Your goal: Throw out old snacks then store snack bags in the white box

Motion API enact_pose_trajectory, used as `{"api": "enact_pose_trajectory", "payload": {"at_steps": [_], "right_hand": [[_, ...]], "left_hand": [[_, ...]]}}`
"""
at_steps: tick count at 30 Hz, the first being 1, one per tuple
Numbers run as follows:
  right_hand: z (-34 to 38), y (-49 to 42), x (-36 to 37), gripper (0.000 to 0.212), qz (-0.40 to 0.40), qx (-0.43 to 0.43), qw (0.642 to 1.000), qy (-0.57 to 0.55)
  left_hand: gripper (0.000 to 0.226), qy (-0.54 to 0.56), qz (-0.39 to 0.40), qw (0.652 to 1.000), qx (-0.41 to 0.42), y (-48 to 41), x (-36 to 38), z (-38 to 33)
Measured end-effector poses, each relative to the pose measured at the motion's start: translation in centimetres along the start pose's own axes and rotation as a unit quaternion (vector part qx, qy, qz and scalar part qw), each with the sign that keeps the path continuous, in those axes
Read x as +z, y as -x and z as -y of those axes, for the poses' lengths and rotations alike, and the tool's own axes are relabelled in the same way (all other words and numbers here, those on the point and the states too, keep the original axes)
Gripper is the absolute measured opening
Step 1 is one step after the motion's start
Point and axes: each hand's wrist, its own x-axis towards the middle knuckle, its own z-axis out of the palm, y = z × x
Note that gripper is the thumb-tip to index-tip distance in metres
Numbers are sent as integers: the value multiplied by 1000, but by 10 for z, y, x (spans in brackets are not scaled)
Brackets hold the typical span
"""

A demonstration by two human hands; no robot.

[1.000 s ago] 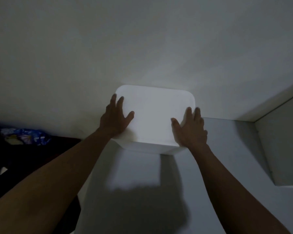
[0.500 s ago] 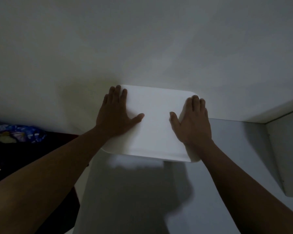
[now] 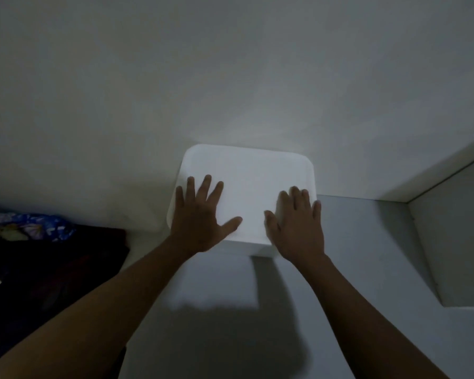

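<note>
Pressing flat on white box [image 3: 252, 173], seemingly: left hand [image 3: 200, 220], right hand [image 3: 296, 228], both splayed.

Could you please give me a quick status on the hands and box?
Left hand, right hand flat on top. White rounded plastic box closed, against the wall. Nothing blocking.

Closed white box [image 3: 252, 187] with rounded corners stands against the wall
</note>
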Motion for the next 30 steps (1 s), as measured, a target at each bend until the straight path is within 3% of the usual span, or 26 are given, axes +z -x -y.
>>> {"api": "enact_pose_trajectory", "payload": {"at_steps": [18,25,28,30], "right_hand": [[-4,0,11,53,-86,-1,995,-45],[1,1,3,54,-41,-10,999,-30],[12,19,-1,50,-11,-36,998,-50],[20,37,-4,47,-33,-51,996,-67]], "left_hand": [[101,-5,-16,1000,-17,2,5,-2],[96,22,20,999,-15,7,-7,3],[86,59,34,998,-2,9,-13,7],[77,97,12,995,-6,14,-19,11]]}}
